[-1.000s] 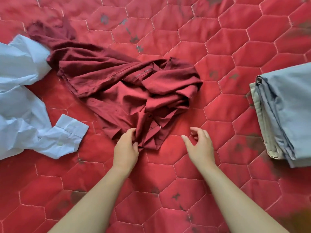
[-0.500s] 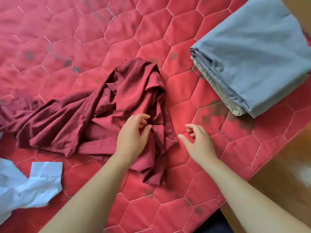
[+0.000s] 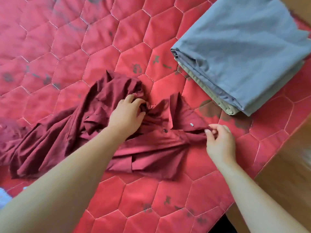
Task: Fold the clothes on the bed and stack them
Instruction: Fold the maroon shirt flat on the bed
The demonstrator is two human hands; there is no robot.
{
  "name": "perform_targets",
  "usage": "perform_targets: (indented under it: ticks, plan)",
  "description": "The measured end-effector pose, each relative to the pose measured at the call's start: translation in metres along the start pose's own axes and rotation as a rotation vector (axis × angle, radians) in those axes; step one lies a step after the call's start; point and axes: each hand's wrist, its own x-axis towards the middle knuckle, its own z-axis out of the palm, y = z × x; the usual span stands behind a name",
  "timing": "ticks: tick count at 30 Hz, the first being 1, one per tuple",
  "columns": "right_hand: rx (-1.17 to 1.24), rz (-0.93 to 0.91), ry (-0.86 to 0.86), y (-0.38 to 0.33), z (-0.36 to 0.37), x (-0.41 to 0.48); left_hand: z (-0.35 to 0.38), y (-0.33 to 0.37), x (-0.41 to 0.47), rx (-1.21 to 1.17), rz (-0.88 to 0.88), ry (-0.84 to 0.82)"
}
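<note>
Spreading the crumpled dark red button-front shirt [image 3: 151,142] before any fold. It lies mid-bed on the red hexagon-quilted bed cover [image 3: 84,47], still bunched, with one long tail trailing off to my left.

Left hand [image 3: 126,115]: fingers [image 3: 129,99] curled into the knot of cloth near what looks like the collar, clamped on it as an anchor. Right hand [image 3: 220,143]: thumb and forefinger pinched together on the shirt's right-hand edge, just past the button strip. I judge the pull is outward, to draw the front flat.

Stack sits well apart, up and to my right: a folded grey-blue cloth [image 3: 244,52] on a folded beige cloth [image 3: 218,101], near the bed's edge. I reckon it was parked there to leave working room.

A sliver of pale blue shirt [image 3: 3,197] shows at the lower left corner.

Against half a second ago:
- Right hand was hovering off the cloth, fingers apart. Now it grips.
- Left hand has shifted further up into the bunch.
- The shirt's right side is drawn out longer.
- The pale blue shirt has nearly left view.
</note>
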Motion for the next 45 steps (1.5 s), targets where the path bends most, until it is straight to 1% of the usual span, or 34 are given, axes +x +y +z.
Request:
perform_targets:
  ticks: [2,4,5,7,8,9,11,13,15,17,19,21,24,25,28,31,34,36,38,42,45]
  plan:
    - [0.013,-0.002,-0.01,0.008,-0.013,0.012,0.006,0.008,-0.02,-0.048,-0.061,0.037]
    - [0.1,0.013,-0.082,0.011,-0.017,0.016,0.009,0.017,-0.036,-0.08,-0.115,0.149]
    - [0.158,0.044,-0.132,0.012,-0.018,0.015,0.009,0.022,-0.04,-0.089,-0.115,0.223]
    - [0.257,0.127,-0.225,0.014,-0.016,0.009,0.005,0.031,-0.034,-0.112,-0.051,0.331]
    - [0.297,0.156,-0.259,0.015,-0.015,0.004,0.003,0.036,-0.027,-0.126,0.007,0.348]
    - [0.338,0.177,-0.282,0.017,-0.014,-0.001,0.002,0.042,-0.016,-0.128,0.076,0.347]
    - [0.389,0.202,-0.305,0.021,-0.01,-0.01,0.004,0.054,0.006,-0.056,0.191,0.312]
    - [0.385,0.211,-0.305,0.025,-0.005,-0.017,0.01,0.064,0.024,0.055,0.249,0.238]
    - [0.424,0.213,-0.278,0.025,0.0,-0.022,0.019,0.068,0.039,0.124,0.251,0.128]
    - [0.438,0.188,-0.232,0.023,0.003,-0.025,0.027,0.067,0.047,0.138,0.206,0.041]
    - [0.36,0.142,-0.196,0.02,0.001,-0.024,0.028,0.064,0.048,0.124,0.18,0.021]
    - [0.29,0.093,-0.168,0.016,-0.006,-0.021,0.022,0.062,0.042,0.05,0.194,0.067]
    - [0.291,0.03,-0.137,0.006,-0.025,-0.016,-0.001,0.065,0.022,-0.151,0.265,0.193]
    - [0.326,0.02,-0.131,-0.001,-0.034,-0.015,-0.016,0.069,0.011,-0.226,0.244,0.225]
    - [0.475,-0.002,-0.127,-0.043,-0.074,-0.012,-0.078,0.084,-0.026,-0.386,0.108,0.326]
    - [0.623,-0.131,-0.104,-0.111,-0.127,-0.013,-0.162,0.1,-0.067,-0.405,0.091,0.476]
    - [0.632,-0.32,-0.077,-0.192,-0.183,-0.016,-0.257,0.114,-0.11,-0.375,0.097,0.636]
    - [0.627,-0.447,-0.067,-0.244,-0.219,-0.019,-0.315,0.118,-0.141,-0.314,0.108,0.751]
    - [0.606,-0.628,-0.052,-0.296,-0.254,-0.022,-0.365,0.12,-0.176,-0.252,0.107,0.853]
    - [0.553,-1.0,-0.006,-0.389,-0.325,-0.039,-0.441,0.121,-0.25,-0.129,0.06,1.071]
    - [0.584,-1.181,0.002,-0.448,-0.371,-0.059,-0.482,0.12,-0.305,-0.033,0.03,1.268]
